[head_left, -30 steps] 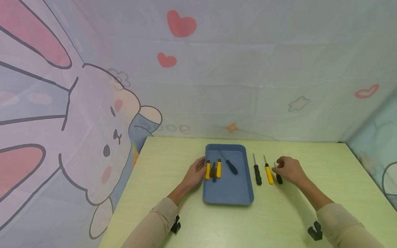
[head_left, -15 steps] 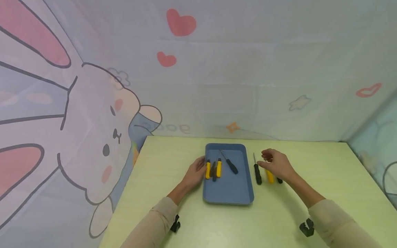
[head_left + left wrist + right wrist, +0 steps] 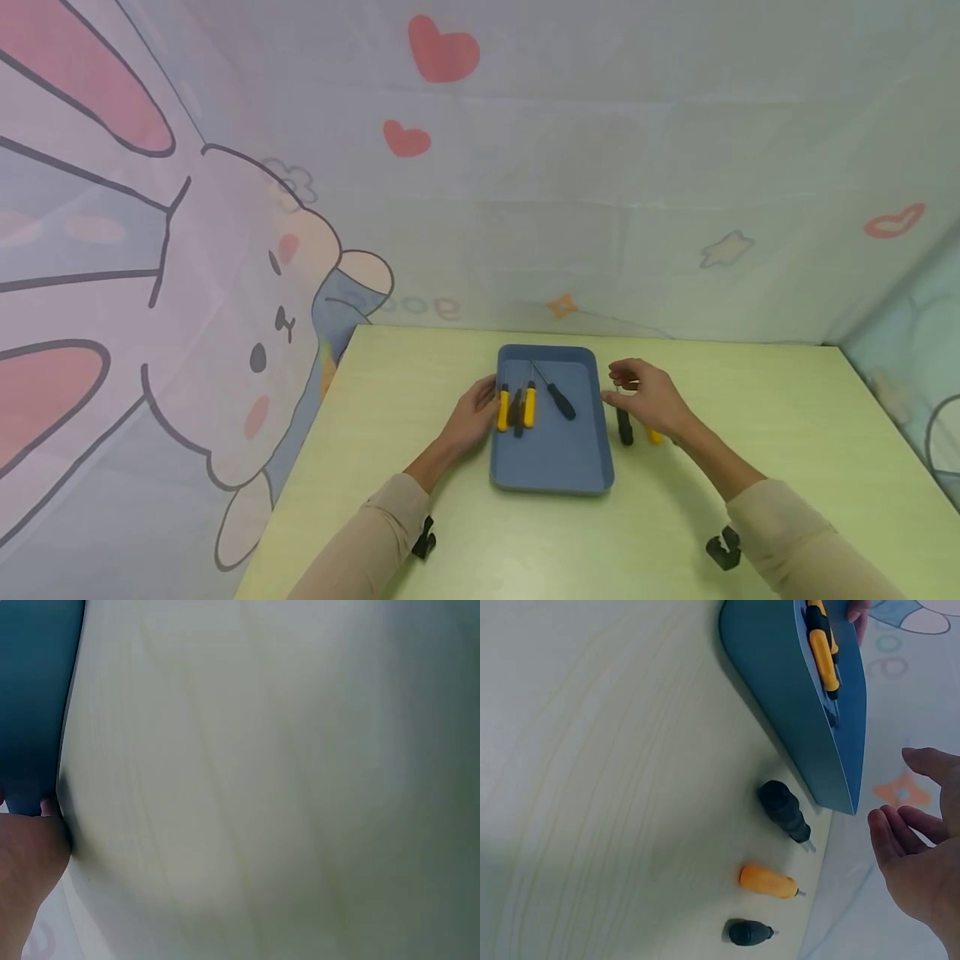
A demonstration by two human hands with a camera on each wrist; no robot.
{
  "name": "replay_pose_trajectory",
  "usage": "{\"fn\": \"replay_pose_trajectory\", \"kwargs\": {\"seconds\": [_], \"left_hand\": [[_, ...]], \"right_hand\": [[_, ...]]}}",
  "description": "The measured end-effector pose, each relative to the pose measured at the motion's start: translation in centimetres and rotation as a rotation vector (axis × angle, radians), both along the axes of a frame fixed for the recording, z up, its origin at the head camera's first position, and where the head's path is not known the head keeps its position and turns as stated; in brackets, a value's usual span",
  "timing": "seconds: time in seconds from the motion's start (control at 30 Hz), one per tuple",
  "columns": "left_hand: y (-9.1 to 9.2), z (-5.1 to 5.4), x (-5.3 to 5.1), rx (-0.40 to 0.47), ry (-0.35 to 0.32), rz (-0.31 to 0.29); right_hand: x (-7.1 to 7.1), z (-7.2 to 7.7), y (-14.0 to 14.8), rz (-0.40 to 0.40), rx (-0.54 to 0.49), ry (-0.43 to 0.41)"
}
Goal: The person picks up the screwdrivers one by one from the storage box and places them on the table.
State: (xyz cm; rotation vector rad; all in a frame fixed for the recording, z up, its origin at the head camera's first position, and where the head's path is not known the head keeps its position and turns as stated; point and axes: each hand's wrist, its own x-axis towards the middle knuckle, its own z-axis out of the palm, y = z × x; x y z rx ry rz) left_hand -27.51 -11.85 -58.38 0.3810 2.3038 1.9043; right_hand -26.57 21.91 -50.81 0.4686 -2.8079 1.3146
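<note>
My left hand (image 3: 476, 413) holds the left side of a blue tray (image 3: 551, 467), its fingers at the rim. Inside the tray lie several screwdrivers: yellow-handled ones, such as this yellow screwdriver (image 3: 530, 406), dark ones between them, and a slanted black screwdriver (image 3: 561, 402). My right hand (image 3: 651, 398) hovers just right of the tray, over a black screwdriver (image 3: 625, 427), thumb and fingers apart with nothing between them. Beside it on the table are a yellow screwdriver (image 3: 768, 881) and a smaller black screwdriver (image 3: 750, 932); in the head view my right hand and arm mostly cover these two.
The pale wooden table (image 3: 420, 367) ends at a printed fabric backdrop (image 3: 570, 167) behind the tray. Black clips (image 3: 724, 548) show by each sleeve. A thin dark cable (image 3: 930, 442) hangs at the far right.
My right hand has moved left, from over the smaller black screwdriver, past the yellow one, to above the black one nearest the tray. My left hand and the tray stay put.
</note>
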Motion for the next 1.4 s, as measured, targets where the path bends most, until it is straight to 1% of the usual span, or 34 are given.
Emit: {"fn": "replay_pose_trajectory", "kwargs": {"seconds": [0.17, 0.4, 0.47, 0.63, 0.67, 0.87, 0.97, 1.23, 1.4], "left_hand": [[0.0, -0.1, 0.0, -0.011, -0.006, 0.008], [0.2, 0.1, 0.3, 0.010, 0.007, 0.014], [0.3, 0.5, 0.4, 0.018, 0.002, 0.015], [0.3, 1.5, 0.7, 0.028, -0.017, -0.002], [0.3, 1.6, 0.6, 0.030, -0.020, -0.004], [0.3, 0.3, 0.1, 0.011, -0.002, 0.015], [0.2, -0.1, 0.0, 0.001, -0.001, 0.018], [0.2, 0.1, 0.1, 0.011, 0.000, 0.021], [0.2, 0.0, -0.1, 0.016, 0.000, 0.019]], "right_hand": [[-0.4, -0.3, -1.1, 0.029, -0.037, 0.016], [-0.9, -0.6, -2.7, 0.056, -0.056, 0.004], [-1.1, -0.8, -3.0, 0.061, -0.044, 0.011], [-1.6, -1.4, -3.9, 0.068, 0.027, 0.040], [-1.7, -1.5, -4.1, 0.068, 0.042, 0.042], [-2.1, -1.9, -4.7, 0.072, 0.080, 0.031], [-2.3, -2.2, -5.0, 0.077, 0.095, 0.026], [-2.9, -2.5, -6.0, 0.086, 0.165, 0.025], [-3.1, -2.8, -6.7, 0.064, 0.225, 0.058]]}}
